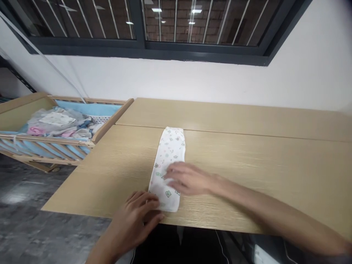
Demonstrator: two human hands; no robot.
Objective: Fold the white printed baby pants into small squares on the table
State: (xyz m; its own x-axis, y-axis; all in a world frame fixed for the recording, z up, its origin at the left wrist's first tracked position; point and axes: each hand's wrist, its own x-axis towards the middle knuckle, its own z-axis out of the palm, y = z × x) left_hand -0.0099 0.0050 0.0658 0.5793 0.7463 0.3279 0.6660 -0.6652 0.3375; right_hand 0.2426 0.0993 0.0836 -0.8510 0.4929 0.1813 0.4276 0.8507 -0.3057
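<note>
Both hands lie flat and unclenched: left hand [140,212] at the folded cloth [167,167]'s near corner, right hand [187,179] pressed mid-strip. Lower centre on the tabletop [261,168], it seems light, limp; best pinched at edges.

A light wooden table [247,154] carries one folded, printed white cloth [169,150] lying flat near its front edge.

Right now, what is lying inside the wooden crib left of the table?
The crib holds a heap of clothes on blue padding. Whatever lies beneath the heap is covered.
</note>
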